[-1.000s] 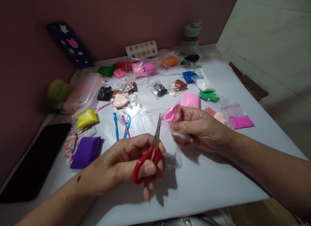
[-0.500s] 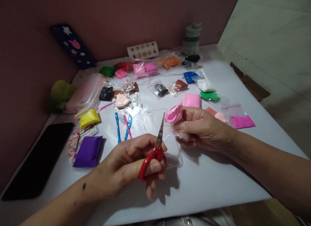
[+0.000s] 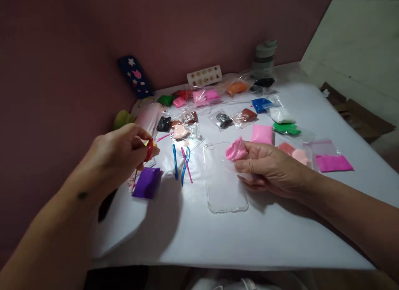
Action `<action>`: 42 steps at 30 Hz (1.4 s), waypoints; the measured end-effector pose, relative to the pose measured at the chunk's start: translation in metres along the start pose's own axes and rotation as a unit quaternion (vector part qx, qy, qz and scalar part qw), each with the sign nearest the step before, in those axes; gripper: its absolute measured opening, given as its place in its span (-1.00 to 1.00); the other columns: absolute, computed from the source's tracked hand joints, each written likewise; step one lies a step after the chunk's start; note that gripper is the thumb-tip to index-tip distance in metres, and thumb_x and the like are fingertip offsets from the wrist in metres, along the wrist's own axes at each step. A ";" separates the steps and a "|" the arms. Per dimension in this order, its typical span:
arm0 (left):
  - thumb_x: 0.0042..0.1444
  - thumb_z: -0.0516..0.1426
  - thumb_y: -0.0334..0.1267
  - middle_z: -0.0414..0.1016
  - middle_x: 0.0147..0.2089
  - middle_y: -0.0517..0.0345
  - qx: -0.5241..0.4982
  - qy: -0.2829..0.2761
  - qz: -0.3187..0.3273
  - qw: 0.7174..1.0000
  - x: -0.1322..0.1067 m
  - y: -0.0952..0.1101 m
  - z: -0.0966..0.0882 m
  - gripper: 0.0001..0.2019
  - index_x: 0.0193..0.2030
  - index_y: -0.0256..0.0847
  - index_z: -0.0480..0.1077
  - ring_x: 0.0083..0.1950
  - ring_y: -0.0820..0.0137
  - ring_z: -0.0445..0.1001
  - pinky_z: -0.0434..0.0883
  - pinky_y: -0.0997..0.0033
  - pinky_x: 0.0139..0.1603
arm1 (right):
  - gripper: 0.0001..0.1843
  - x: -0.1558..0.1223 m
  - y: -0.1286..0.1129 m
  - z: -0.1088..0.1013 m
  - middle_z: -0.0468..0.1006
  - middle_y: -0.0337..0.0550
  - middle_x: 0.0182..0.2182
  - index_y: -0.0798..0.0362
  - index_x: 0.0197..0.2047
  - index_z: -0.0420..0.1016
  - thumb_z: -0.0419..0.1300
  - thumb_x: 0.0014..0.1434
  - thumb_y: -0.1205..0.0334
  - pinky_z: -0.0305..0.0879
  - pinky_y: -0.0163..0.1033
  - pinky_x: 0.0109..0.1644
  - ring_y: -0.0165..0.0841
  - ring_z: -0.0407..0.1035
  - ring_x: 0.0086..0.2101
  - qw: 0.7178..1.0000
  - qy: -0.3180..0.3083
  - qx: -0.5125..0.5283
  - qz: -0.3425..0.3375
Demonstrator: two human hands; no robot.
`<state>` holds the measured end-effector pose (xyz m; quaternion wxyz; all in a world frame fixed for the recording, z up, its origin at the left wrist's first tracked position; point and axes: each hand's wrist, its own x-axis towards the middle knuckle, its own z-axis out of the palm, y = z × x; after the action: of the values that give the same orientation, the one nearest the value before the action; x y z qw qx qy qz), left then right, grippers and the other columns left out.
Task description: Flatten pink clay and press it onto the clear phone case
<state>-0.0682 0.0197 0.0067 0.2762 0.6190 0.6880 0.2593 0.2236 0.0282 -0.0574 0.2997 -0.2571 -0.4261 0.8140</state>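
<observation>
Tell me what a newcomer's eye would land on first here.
Probably the bright pink lump in the right hand, by the clear phone case on the white table. Next, perhaps, the left hand, with a red scissor handle at its fingers, near the purple packet. Farther back, the dark blue starred panel stands out against the pinkish wall.
</observation>
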 end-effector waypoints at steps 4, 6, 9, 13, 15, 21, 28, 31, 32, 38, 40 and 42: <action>0.26 0.14 -0.28 0.50 -0.29 0.15 0.353 0.001 -0.060 0.934 0.040 0.006 0.008 -0.89 -0.20 -0.27 0.45 -0.34 0.44 0.46 0.40 0.49 -0.38 | -0.72 0.000 0.002 0.000 0.19 -0.43 -0.62 0.05 -0.38 0.19 0.27 0.17 0.35 -0.11 -0.45 -0.60 -0.59 -0.06 -0.64 1.000 -0.002 0.003 -0.006; 0.28 0.16 -0.16 0.51 -0.07 0.04 0.388 -0.026 -0.078 0.918 0.054 0.008 0.014 -0.76 -0.04 -0.27 0.43 -0.15 0.32 0.52 0.53 0.24 -0.16 | -0.73 0.000 0.003 -0.002 0.17 -0.43 -0.61 0.05 -0.38 0.20 0.28 0.15 0.35 -0.11 -0.45 -0.60 -0.59 -0.05 -0.64 1.000 0.000 0.003 -0.015; 0.28 0.16 -0.13 0.48 0.04 -0.01 0.420 -0.055 -0.090 0.901 0.061 0.006 0.020 -0.69 0.07 -0.26 0.40 -0.04 0.25 0.52 0.53 0.12 -0.05 | -0.73 0.000 0.003 -0.004 0.18 -0.42 -0.60 0.06 -0.38 0.21 0.29 0.16 0.34 -0.09 -0.44 -0.58 -0.59 -0.03 -0.62 0.999 -0.003 -0.004 -0.032; 0.29 0.15 -0.11 0.52 -0.08 0.06 0.449 -0.072 -0.085 0.886 0.056 0.003 0.023 -0.72 -0.03 -0.27 0.43 -0.14 0.30 0.53 0.53 0.21 -0.12 | -0.74 0.000 0.004 -0.006 0.18 -0.42 -0.60 0.07 -0.39 0.20 0.27 0.15 0.38 -0.11 -0.44 -0.58 -0.59 -0.02 -0.61 0.999 -0.003 -0.009 -0.045; 0.29 0.14 -0.09 0.52 -0.16 0.09 0.466 -0.072 -0.074 0.879 0.053 0.003 0.026 -0.74 -0.10 -0.28 0.44 -0.19 0.33 0.53 0.51 0.23 -0.14 | -0.73 0.000 0.004 -0.006 0.18 -0.41 -0.60 0.07 -0.40 0.21 0.28 0.15 0.36 -0.10 -0.43 -0.58 -0.59 -0.01 -0.61 0.999 -0.002 -0.012 -0.043; 0.27 0.12 -0.05 0.51 -0.35 0.14 0.502 -0.080 -0.049 0.860 0.051 0.012 0.032 -0.70 -0.30 -0.27 0.45 -0.31 0.34 0.51 0.43 0.29 -0.20 | -0.69 0.001 0.006 -0.006 0.21 -0.41 -0.59 0.07 -0.41 0.22 0.33 0.15 0.28 -0.07 -0.42 -0.57 -0.59 0.01 -0.61 0.999 0.000 -0.002 -0.041; 0.11 0.05 -0.25 0.58 -0.19 -0.31 0.508 -0.065 0.017 0.859 0.054 0.006 0.031 -0.76 -0.26 -0.33 0.51 -0.13 -0.05 0.56 0.26 0.28 -0.36 | -0.70 0.000 0.004 -0.002 0.18 -0.38 -0.57 0.08 -0.43 0.23 0.33 0.15 0.29 0.02 -0.41 -0.57 -0.56 0.04 -0.58 0.999 0.001 0.011 -0.041; 0.10 0.03 -0.25 0.57 -0.12 -0.26 0.499 -0.047 0.039 0.864 0.050 0.005 0.026 -0.73 -0.13 -0.29 0.46 -0.12 -0.02 0.55 0.24 0.30 -0.37 | -0.69 0.001 0.004 -0.001 0.21 -0.37 -0.56 0.08 -0.43 0.24 0.35 0.12 0.27 0.10 -0.40 -0.54 -0.54 0.10 -0.58 0.999 0.010 0.013 -0.050; 0.12 0.02 -0.26 0.58 -0.15 -0.22 0.494 -0.042 0.044 0.867 0.047 0.007 0.024 -0.74 -0.13 -0.27 0.45 -0.16 0.01 0.55 0.24 0.30 -0.37 | -0.68 0.001 0.005 -0.001 0.22 -0.37 -0.56 0.08 -0.43 0.25 0.36 0.11 0.25 0.13 -0.39 -0.52 -0.54 0.12 -0.58 0.998 0.014 0.014 -0.052; 0.11 -0.03 -0.42 0.52 -0.19 -0.30 0.491 -0.054 0.093 0.865 0.035 0.013 0.032 -0.77 -0.24 -0.31 0.44 -0.23 -0.03 0.51 0.16 0.24 -0.39 | -0.71 0.002 0.007 0.000 0.25 -0.36 -0.55 0.10 -0.41 0.29 0.37 0.11 0.24 0.22 -0.36 -0.47 -0.53 0.17 -0.57 0.999 0.026 0.024 -0.040; 0.10 -0.04 -0.47 0.51 -0.22 -0.33 0.477 -0.057 0.101 0.871 0.033 0.014 0.037 -0.78 -0.28 -0.34 0.43 -0.25 -0.02 0.51 0.17 0.23 -0.38 | -0.70 0.002 0.006 0.002 0.25 -0.36 -0.55 0.10 -0.42 0.28 0.38 0.09 0.24 0.22 -0.36 -0.48 -0.54 0.16 -0.57 0.998 0.030 0.024 -0.041; 0.14 -0.04 -0.43 0.52 -0.23 -0.28 0.455 -0.041 0.109 0.883 0.029 0.018 0.039 -0.80 -0.28 -0.33 0.42 -0.24 0.05 0.51 0.23 0.25 -0.35 | -0.68 0.002 0.006 0.002 0.25 -0.37 -0.55 0.10 -0.43 0.28 0.39 0.07 0.24 0.21 -0.38 -0.48 -0.54 0.16 -0.57 0.998 0.035 0.021 -0.043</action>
<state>-0.0300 0.0511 -0.0104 -0.0374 0.7581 0.6462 -0.0792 0.2190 0.0256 -0.0617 0.3550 -0.2607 -0.4088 0.7993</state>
